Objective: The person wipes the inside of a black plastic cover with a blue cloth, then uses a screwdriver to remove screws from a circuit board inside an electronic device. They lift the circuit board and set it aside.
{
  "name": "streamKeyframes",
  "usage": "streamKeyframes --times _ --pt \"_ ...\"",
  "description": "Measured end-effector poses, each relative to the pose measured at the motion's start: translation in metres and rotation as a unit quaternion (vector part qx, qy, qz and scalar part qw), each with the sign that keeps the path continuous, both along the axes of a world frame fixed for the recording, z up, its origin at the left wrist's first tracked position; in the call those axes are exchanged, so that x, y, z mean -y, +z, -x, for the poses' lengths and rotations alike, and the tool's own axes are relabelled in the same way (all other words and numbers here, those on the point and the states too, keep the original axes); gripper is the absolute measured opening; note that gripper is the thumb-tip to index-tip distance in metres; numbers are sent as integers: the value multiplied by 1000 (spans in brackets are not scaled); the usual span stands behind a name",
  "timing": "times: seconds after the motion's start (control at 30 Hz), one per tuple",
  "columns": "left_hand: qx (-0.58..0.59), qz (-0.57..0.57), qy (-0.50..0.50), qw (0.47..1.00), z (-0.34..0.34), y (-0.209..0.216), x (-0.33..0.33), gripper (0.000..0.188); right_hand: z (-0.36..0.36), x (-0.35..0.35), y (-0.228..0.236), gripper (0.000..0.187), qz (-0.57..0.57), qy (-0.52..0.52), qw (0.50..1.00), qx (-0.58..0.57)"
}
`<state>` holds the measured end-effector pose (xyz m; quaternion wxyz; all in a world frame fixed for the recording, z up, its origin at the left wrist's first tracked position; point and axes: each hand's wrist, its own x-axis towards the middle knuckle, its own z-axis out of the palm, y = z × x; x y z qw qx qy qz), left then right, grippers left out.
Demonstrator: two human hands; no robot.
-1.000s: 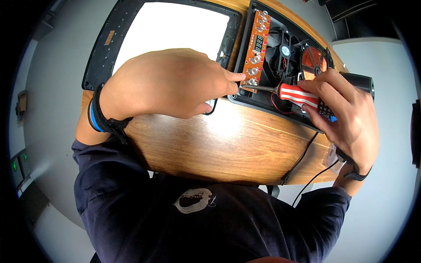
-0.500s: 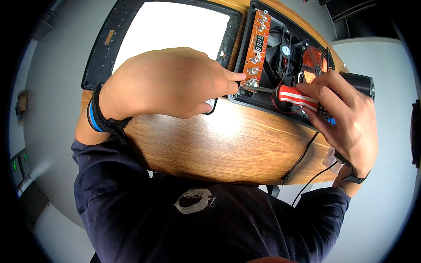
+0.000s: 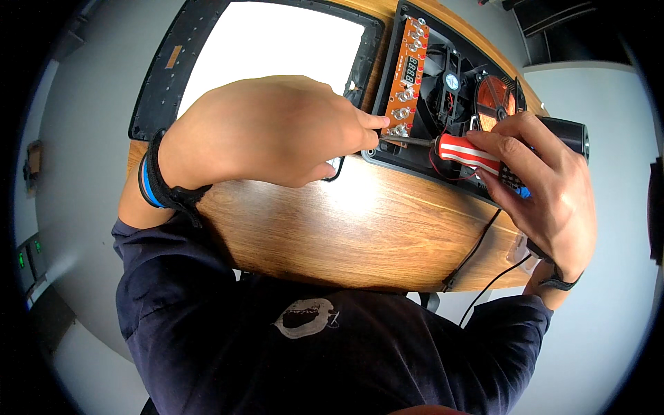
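Note:
My right hand (image 3: 546, 159) is closed around the handle of a screwdriver (image 3: 463, 151), red with white stripes toward the shaft and darker with a star pattern further back. Its metal shaft points left, the tip beside the near end of an orange circuit board (image 3: 400, 90). My left hand (image 3: 277, 131) reaches over from the left, back up. Its index finger is stretched onto the board's near left corner, another fingertip lies by the screwdriver tip, and the thumb stands apart. The board carries a small digit display and sits along the left side of an open black housing (image 3: 379, 156).
Inside the housing are a black fan (image 3: 443, 79) and a round copper-coloured coil (image 3: 494, 97). A black-framed panel (image 3: 162, 90) with a white sheet lies left. A black cylinder (image 3: 567, 135) stands beyond my right hand. Dark cables (image 3: 477, 242) cross the wooden table's (image 3: 297, 235) right edge.
Both hands and the screwdriver keep nearly the same place. The housing and its circuit board appear shifted very slightly in the view.

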<state>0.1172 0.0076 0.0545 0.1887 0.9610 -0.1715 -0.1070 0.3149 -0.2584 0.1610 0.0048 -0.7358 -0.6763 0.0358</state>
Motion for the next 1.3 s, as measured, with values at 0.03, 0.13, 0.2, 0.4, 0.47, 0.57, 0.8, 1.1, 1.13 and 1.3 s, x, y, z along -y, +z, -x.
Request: streamKeyframes --times 0.03,0.13,0.2,0.4,0.47,0.57,0.8,1.1,1.13,1.3 --pt "3 2 0 1000 0 0 0 56 0 0 0 47 1 1 1000 -3" --pt "7 4 1 1000 1 0 0 56 1 1 0 47 -8 1 1000 1" --pt "5 2 2 1000 1 0 0 56 1 2 0 47 1 -3 1000 4" --pt "1 -3 5 1000 2 0 1 58 -3 -7 1 44 -47 25 997 -62" --pt "-3 -1 6 1000 1 -1 0 60 -4 -11 2 48 -81 36 992 -92" --pt "-23 -18 6 1000 2 -1 -1 64 1 -14 4 56 -110 -9 988 -104" --pt "45 -3 -1 999 5 -7 0 73 -5 -37 20 29 -51 125 991 -25" --pt "101 -39 -1 994 11 -13 10 68 -4 -44 17 37 9 -26 998 -48" --pt "121 -42 1 992 11 -13 13 65 -6 -45 19 36 12 2 1000 -18" --pt "21 -112 3 993 9 -8 19 57 -6 -54 20 27 14 101 990 -100"
